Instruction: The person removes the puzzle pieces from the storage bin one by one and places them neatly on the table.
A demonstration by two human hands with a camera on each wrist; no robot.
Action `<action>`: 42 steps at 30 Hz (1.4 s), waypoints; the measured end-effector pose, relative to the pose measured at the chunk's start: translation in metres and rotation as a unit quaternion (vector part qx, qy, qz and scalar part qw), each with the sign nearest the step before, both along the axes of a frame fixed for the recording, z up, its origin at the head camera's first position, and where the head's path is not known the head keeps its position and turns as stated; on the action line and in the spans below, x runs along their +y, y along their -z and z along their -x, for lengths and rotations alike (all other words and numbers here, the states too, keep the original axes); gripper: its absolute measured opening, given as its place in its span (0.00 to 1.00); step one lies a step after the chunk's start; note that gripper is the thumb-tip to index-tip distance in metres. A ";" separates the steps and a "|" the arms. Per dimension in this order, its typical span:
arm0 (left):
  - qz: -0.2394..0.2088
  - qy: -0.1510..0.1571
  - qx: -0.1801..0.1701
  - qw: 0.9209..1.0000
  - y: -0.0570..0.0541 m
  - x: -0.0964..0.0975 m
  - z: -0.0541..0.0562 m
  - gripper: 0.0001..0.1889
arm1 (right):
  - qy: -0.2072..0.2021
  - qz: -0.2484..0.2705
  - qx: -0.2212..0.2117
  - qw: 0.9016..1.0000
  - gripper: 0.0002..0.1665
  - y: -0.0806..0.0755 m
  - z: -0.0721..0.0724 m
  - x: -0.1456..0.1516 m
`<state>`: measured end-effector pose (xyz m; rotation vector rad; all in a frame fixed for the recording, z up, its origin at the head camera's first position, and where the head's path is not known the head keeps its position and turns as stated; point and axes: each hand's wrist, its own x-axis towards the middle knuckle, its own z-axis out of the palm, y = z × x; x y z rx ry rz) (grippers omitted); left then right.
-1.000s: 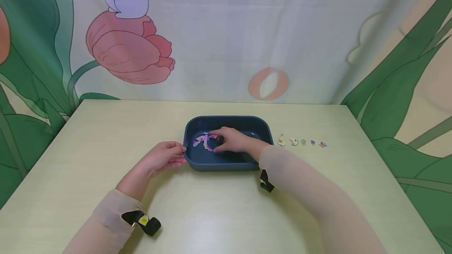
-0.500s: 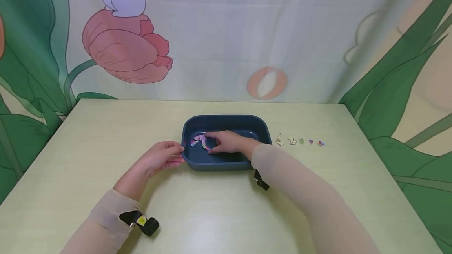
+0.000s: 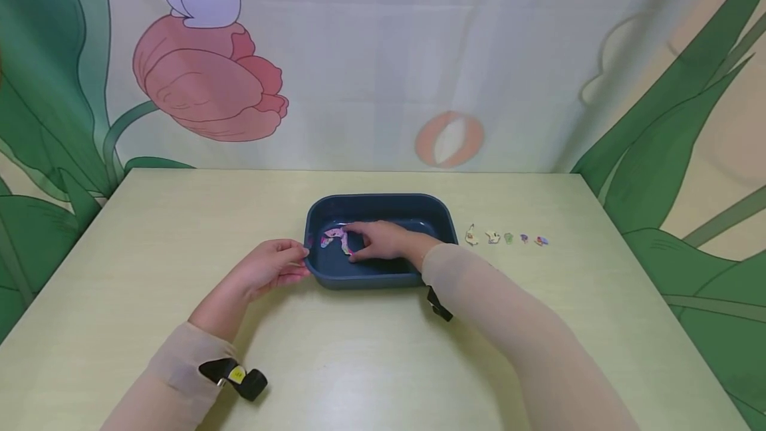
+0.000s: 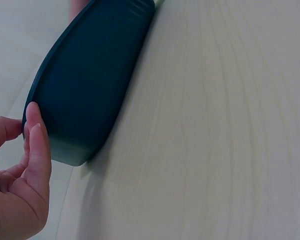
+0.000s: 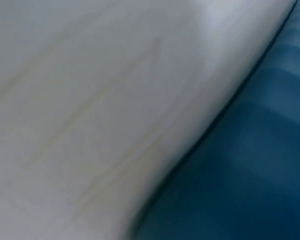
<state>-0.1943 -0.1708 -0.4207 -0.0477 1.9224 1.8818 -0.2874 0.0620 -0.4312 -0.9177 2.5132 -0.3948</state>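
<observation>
Navy tray (image 3: pixel 359 282) is seemingly needing steady support: left hand (image 3: pixel 276 266) is pinching its rim (image 3: pixel 378 195), right hand (image 3: pixel 387 241), grip unconfirmed, is touching pink cutouts (image 3: pixel 337 234).

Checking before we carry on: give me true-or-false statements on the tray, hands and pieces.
1. The left hand's grip is on the left end of the blue tray. True.
2. The right hand's grip is inside the tray, by the pinkish piece. True.
3. The pinkish piece lies in the tray's right half. False: the left half.
4. Only two small pieces lie right of the tray. False: five small pieces lie there in a row.
</observation>
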 end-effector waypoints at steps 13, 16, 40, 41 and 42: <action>-0.005 -0.001 0.004 1.000 0.001 0.002 0.000 0.14 | 0.000 0.052 0.052 0.997 0.41 -0.009 -0.003 0.009; -0.004 -0.003 0.000 1.000 0.002 0.002 -0.001 0.13 | 0.003 0.060 0.050 0.997 0.40 -0.012 -0.006 0.015; 0.008 -0.006 0.001 1.000 0.000 0.000 -0.001 0.15 | 0.033 0.084 0.054 0.995 0.41 -0.048 -0.028 0.079; 0.008 -0.007 0.001 1.000 0.000 -0.001 -0.001 0.14 | 0.036 0.081 0.057 0.994 0.41 -0.049 -0.028 0.083; 0.008 -0.008 0.001 1.000 0.000 -0.001 -0.001 0.14 | 0.040 0.081 0.058 0.994 0.41 -0.050 -0.029 0.087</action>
